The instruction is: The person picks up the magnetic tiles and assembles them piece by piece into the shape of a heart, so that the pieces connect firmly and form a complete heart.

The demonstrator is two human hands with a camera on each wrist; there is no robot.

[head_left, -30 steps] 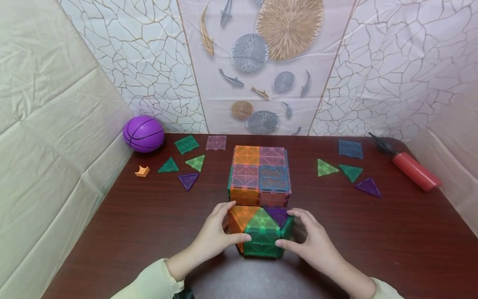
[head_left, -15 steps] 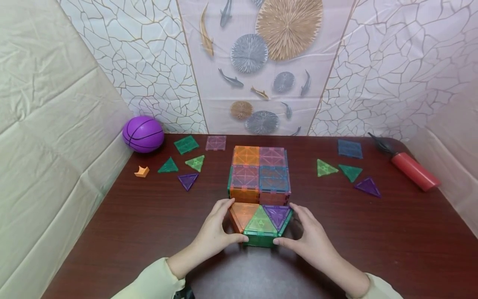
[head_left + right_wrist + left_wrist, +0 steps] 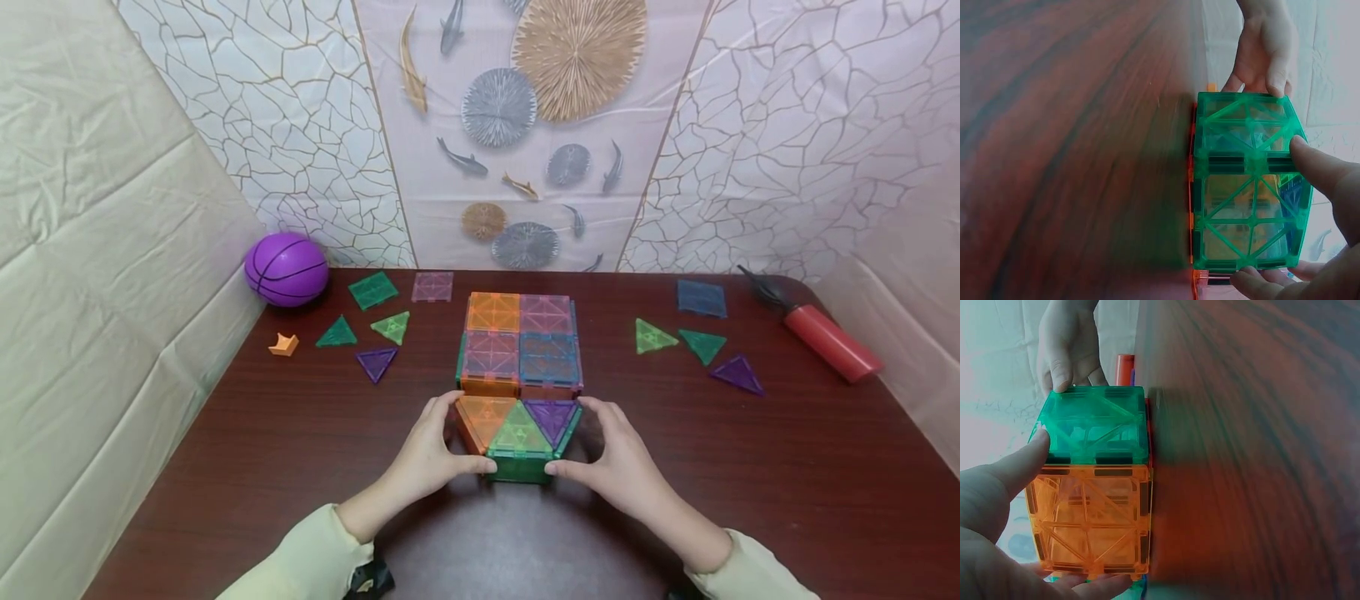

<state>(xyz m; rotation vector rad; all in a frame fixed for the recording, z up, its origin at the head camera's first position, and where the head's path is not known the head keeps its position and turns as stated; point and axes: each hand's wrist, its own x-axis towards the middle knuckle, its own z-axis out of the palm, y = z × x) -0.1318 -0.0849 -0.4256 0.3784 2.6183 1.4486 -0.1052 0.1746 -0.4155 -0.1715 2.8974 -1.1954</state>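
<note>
Between both hands is a half-hexagon block of translucent magnetic tiles (image 3: 519, 427), topped with orange, light green and purple triangles. My left hand (image 3: 422, 457) grips its left end, thumb on the green front corner and fingers at the back corner. My right hand (image 3: 628, 463) grips the right end the same way. In the left wrist view an orange side tile (image 3: 1088, 519) stands upright beside the green front. The right wrist view shows a green side tile (image 3: 1250, 219). Just behind it sits a square block of magnetic tiles (image 3: 521, 342), with orange, pink and blue tiles on top.
Loose tiles lie on both sides, including a purple triangle (image 3: 377, 364) at left and a blue square (image 3: 701, 298) at right. A purple ball (image 3: 287, 269), a small orange crown-shaped piece (image 3: 283, 344) and a red cylinder with a black end (image 3: 832, 342) stand farther out.
Both hands have moved the half-hexagon block away from the person, closer to the square block. It was tilted a second ago, showing more of its green front, and now sits flatter.
</note>
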